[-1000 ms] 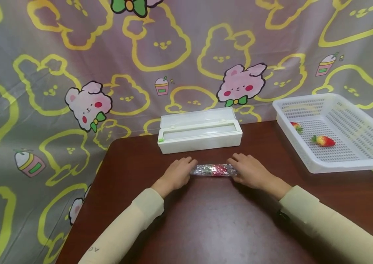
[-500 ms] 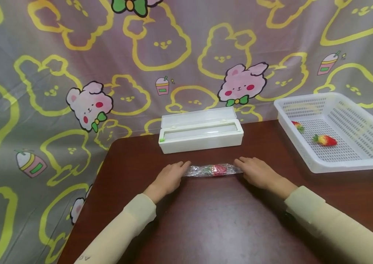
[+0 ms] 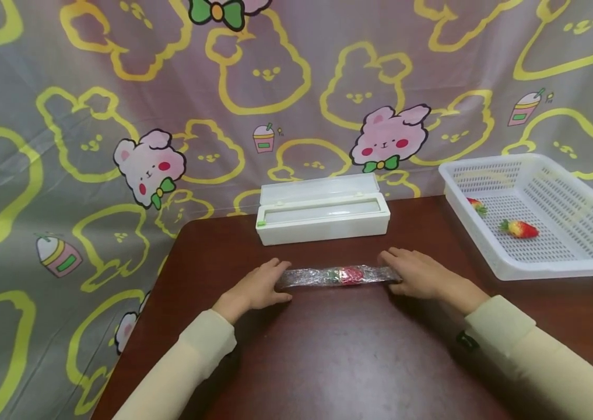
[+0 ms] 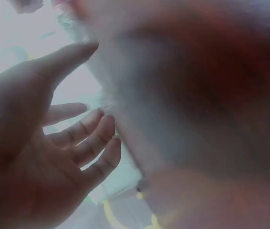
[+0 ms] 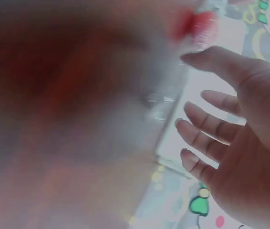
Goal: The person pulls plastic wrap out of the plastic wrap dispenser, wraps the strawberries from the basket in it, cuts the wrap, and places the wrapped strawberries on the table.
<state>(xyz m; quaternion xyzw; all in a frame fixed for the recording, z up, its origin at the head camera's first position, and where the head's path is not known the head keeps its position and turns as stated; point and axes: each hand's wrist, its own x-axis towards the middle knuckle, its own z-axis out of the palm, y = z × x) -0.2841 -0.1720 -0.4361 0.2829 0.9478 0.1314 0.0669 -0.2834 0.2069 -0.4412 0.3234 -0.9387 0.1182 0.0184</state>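
A red strawberry with green leaves lies inside a narrow strip of crinkled clear plastic wrap on the table, in the head view. At the strip's left end is my left hand, its thumb spread away from the fingers. My right hand is at the other end, fingertips over the film and thumb apart. The left wrist view has the left palm with loosely bent fingers and nothing between them. In the right wrist view the right hand looks much the same, below the blurred red strawberry.
Behind the strip stands a white wrap dispenser box with its lid raised. At the right is a white slotted basket holding two strawberries. A patterned curtain hangs behind the brown table.
Both hands have moved outward along the wrap, left hand leftward and right hand rightward. More of the flattened film shows, and both thumbs have come away from the fingers.
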